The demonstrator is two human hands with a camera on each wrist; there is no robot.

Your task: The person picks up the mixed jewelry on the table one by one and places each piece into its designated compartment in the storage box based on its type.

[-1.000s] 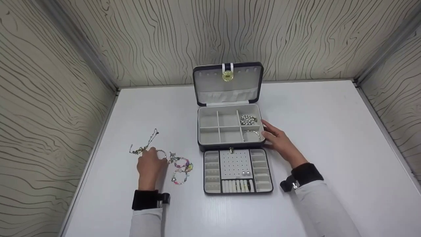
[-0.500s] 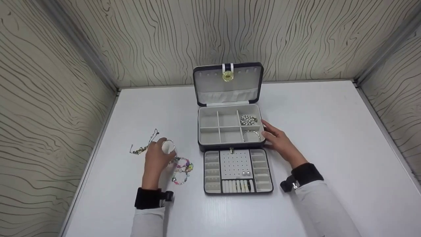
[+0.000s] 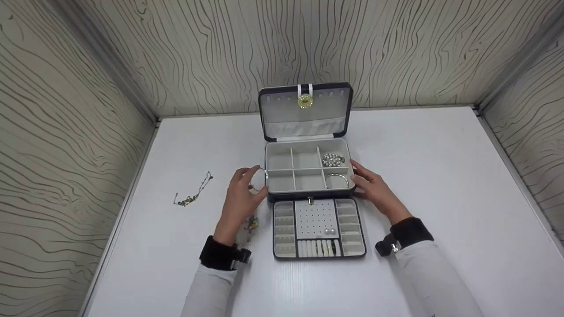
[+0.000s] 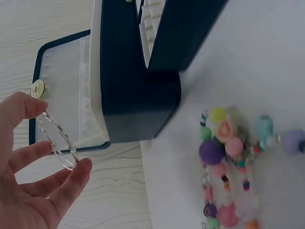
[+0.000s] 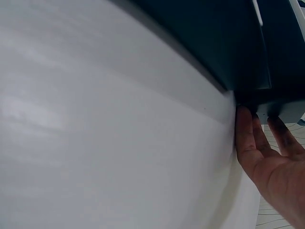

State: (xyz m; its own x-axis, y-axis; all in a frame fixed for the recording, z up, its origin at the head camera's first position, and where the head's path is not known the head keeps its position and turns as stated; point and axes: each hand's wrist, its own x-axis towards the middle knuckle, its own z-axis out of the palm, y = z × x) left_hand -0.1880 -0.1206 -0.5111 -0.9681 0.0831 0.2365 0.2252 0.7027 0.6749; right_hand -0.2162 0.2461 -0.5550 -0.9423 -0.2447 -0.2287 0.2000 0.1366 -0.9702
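Note:
My left hand (image 3: 240,200) holds a thin silver bangle (image 4: 69,142) between thumb and fingertips, raised at the left side of the open jewelry box (image 3: 292,169). On the box's right side rests my right hand (image 3: 376,191), its fingers (image 5: 245,129) laid against the dark wall. Pearls (image 3: 332,160) sit in the back right compartment, and another bangle (image 3: 337,175) lies in the front right one. Colorful beaded bracelets (image 4: 214,151) lie on the table below my left hand, partly hidden by it in the head view.
A removable jewelry tray (image 3: 308,220) lies in front of the box, with pearl earrings (image 3: 329,231) and several ring slots (image 3: 313,248). A necklace (image 3: 188,200) lies at the left. The raised lid (image 3: 304,116) stands near the patterned back wall (image 3: 211,57).
My left hand has lifted the bangle off the table at the left and carried it right, to the box's left edge. The right hand stays at the box's right side.

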